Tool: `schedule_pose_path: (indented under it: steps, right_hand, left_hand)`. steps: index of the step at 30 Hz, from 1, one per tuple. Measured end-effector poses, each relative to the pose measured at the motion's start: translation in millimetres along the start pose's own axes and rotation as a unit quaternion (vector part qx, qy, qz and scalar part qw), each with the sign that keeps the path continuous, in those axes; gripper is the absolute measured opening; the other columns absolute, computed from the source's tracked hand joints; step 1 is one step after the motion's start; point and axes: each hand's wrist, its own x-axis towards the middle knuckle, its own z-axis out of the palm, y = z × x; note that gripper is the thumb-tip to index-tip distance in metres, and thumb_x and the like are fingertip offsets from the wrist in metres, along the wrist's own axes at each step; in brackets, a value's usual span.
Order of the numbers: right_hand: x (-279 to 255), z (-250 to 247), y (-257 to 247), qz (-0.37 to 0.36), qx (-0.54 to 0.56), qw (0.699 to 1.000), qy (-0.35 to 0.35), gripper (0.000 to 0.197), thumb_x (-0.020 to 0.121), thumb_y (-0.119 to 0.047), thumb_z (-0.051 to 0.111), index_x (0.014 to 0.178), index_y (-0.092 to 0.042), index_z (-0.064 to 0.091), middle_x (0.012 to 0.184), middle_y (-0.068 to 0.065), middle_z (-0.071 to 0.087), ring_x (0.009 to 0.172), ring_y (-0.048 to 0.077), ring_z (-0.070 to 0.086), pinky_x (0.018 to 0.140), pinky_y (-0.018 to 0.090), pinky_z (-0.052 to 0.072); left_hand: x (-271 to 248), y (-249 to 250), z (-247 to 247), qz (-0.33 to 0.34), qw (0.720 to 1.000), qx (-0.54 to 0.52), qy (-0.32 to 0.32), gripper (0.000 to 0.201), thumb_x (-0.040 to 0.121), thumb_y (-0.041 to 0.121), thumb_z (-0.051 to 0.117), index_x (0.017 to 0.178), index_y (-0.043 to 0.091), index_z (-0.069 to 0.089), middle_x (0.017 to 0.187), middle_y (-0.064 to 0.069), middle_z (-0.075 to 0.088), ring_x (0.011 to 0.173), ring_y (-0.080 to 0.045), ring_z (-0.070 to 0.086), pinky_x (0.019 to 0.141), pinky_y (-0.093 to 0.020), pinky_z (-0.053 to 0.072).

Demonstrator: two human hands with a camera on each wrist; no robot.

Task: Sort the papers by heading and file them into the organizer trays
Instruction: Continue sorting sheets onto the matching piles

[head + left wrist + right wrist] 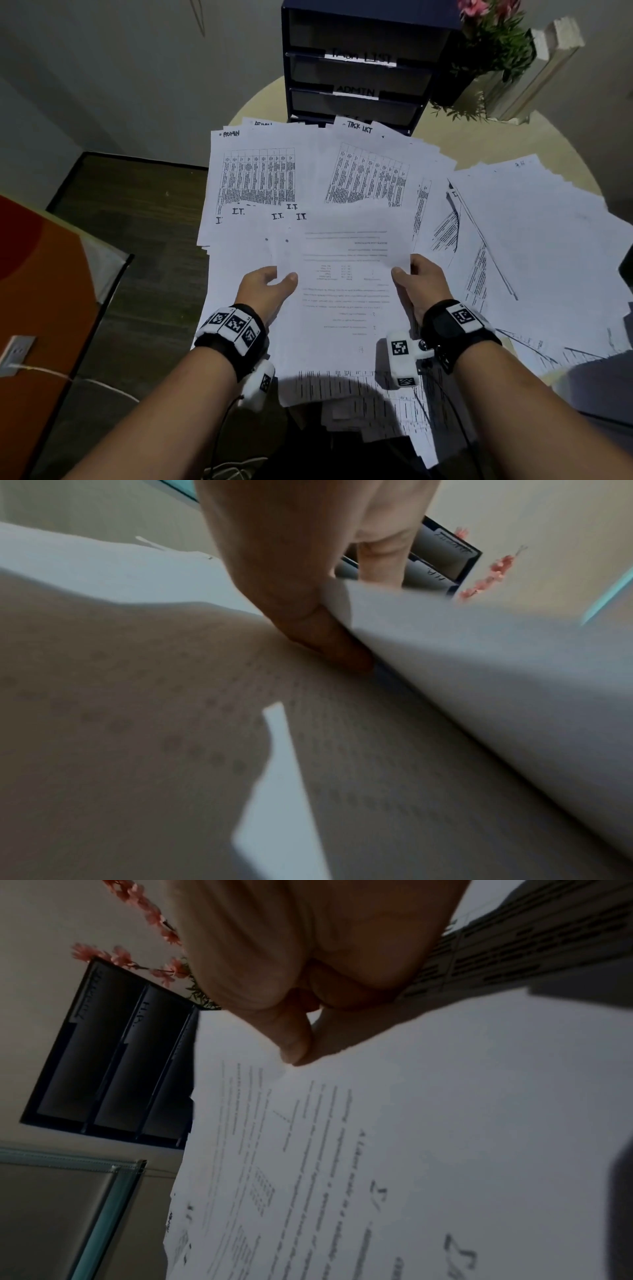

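The person holds a sheaf of papers (pixel 346 274) above the near edge of the round counter (pixel 561 137). The left hand (pixel 267 284) pinches its left side, thumb on top; the right hand (pixel 424 284) pinches the right side the same way, as the right wrist view confirms. The top sheet's print reads upside down to the head camera, and several sheets fanned behind it show the heading "I.T.", so this looks like the I.T. batch being gathered.

Sorting seems partly done and filing hardly begun. At the far edge of the counter stands the dark organizer (pixel 356 68), with trays labelled "TASK LIST" and "ADMIN"; the wrist views show an "H.R." label too. The trays in view look dark, and whether any hold paper cannot be told. Just in front of it lie a pile headed "ADMIN" (pixel 253 171) toward the left edge and a pile headed "TASK LIST" (pixel 370 164) beside it. A loose spread of sheets (pixel 534 233) covers the right side, its headings mostly unreadable. A potted plant (pixel 493 48) stands beside the organizer.
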Motion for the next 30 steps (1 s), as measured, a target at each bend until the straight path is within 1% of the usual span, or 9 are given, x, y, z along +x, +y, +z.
schedule_pose_path:
  steps: [5, 7, 9, 11, 14, 16, 21, 26, 30]
  right_hand:
    - [-1, 10, -12, -0.068, -0.137, 0.987, 0.039, 0.009, 0.092, -0.009, 0.058, 0.088, -0.013, 0.065, 0.081, 0.001, 0.067, 0.082, 0.027, 0.062, 0.074, 0.028, 0.048]
    - [-1, 19, -15, -0.099, -0.177, 0.978, 0.040, 0.015, 0.092, -0.009, 0.057, 0.078, -0.013, 0.057, 0.070, -0.003, 0.054, 0.070, 0.019, 0.051, 0.063, 0.026, 0.039]
    - [-1, 33, -17, -0.112, -0.198, 0.973, 0.034, 0.017, 0.091, -0.009, 0.059, 0.076, -0.005, 0.051, 0.068, 0.000, 0.047, 0.066, 0.018, 0.044, 0.060, 0.026, 0.036]
    - [-4, 49, -19, -0.120, -0.207, 0.971, 0.024, 0.014, 0.091, -0.008, 0.059, 0.079, -0.003, 0.052, 0.069, 0.000, 0.046, 0.064, 0.017, 0.043, 0.058, 0.017, 0.037]
    - [-6, 64, -21, -0.123, -0.189, 0.974, 0.023, 0.021, 0.092, -0.005, 0.057, 0.073, -0.010, 0.048, 0.067, -0.003, 0.044, 0.063, 0.014, 0.041, 0.053, 0.010, 0.033]
    - [-3, 66, -19, -0.107, -0.182, 0.977, 0.018, 0.027, 0.091, -0.005, 0.057, 0.070, -0.017, 0.045, 0.068, -0.004, 0.047, 0.068, 0.018, 0.046, 0.060, 0.018, 0.038]
    - [-7, 65, -21, -0.069, -0.171, 0.982, -0.045, 0.008, 0.089, -0.005, 0.059, 0.092, -0.013, 0.058, 0.092, 0.005, 0.064, 0.088, 0.023, 0.059, 0.076, 0.028, 0.044]
    - [-7, 55, -23, -0.074, -0.204, 0.976, -0.011, 0.012, 0.084, -0.001, 0.053, 0.093, -0.006, 0.059, 0.091, 0.013, 0.064, 0.086, 0.029, 0.059, 0.073, 0.033, 0.046]
    - [-7, 2, -21, -0.080, -0.249, 0.961, 0.091, 0.017, 0.085, 0.004, 0.047, 0.097, -0.001, 0.058, 0.089, 0.015, 0.061, 0.082, 0.027, 0.055, 0.069, 0.030, 0.040]
  left_hand:
    - [-6, 32, -27, 0.137, 0.974, 0.157, 0.091, 0.047, 0.088, 0.012, 0.070, 0.134, 0.020, 0.059, 0.153, -0.005, 0.036, 0.139, -0.021, 0.041, 0.115, -0.034, 0.036]
    - [-12, 53, -49, 0.195, 0.957, 0.158, 0.148, 0.042, 0.090, -0.003, 0.062, 0.128, 0.015, 0.063, 0.150, -0.004, 0.037, 0.130, -0.014, 0.047, 0.104, -0.014, 0.041]
    - [-18, 72, -72, 0.230, 0.948, 0.123, 0.183, 0.038, 0.090, -0.012, 0.057, 0.124, 0.005, 0.064, 0.132, 0.003, 0.044, 0.111, 0.003, 0.046, 0.078, 0.009, 0.035]
    - [-24, 83, -91, 0.244, 0.946, 0.103, 0.188, 0.036, 0.090, -0.014, 0.057, 0.122, 0.002, 0.064, 0.124, 0.007, 0.042, 0.106, 0.008, 0.045, 0.069, 0.013, 0.030]
    - [-18, 75, -109, 0.202, 0.952, 0.137, 0.184, 0.037, 0.091, -0.007, 0.060, 0.125, 0.007, 0.064, 0.127, 0.005, 0.049, 0.116, -0.009, 0.050, 0.083, 0.008, 0.030]
    - [-14, 62, -115, 0.157, 0.960, 0.159, 0.166, 0.037, 0.091, -0.001, 0.063, 0.126, 0.012, 0.064, 0.134, 0.000, 0.056, 0.123, -0.017, 0.055, 0.097, -0.012, 0.035]
    - [-18, 23, -105, 0.074, 0.987, 0.065, 0.127, 0.028, 0.090, 0.014, 0.070, 0.116, 0.024, 0.069, 0.121, 0.005, 0.062, 0.119, -0.019, 0.058, 0.104, -0.038, 0.046]
    - [-20, 21, -92, 0.107, 0.981, 0.084, 0.140, 0.044, 0.086, 0.002, 0.071, 0.124, 0.022, 0.065, 0.139, -0.001, 0.052, 0.126, -0.019, 0.052, 0.106, -0.032, 0.043]
    - [-19, 44, -94, 0.147, 0.973, 0.044, 0.174, 0.043, 0.092, -0.008, 0.058, 0.129, 0.014, 0.062, 0.143, 0.001, 0.048, 0.130, -0.016, 0.049, 0.102, -0.023, 0.039]
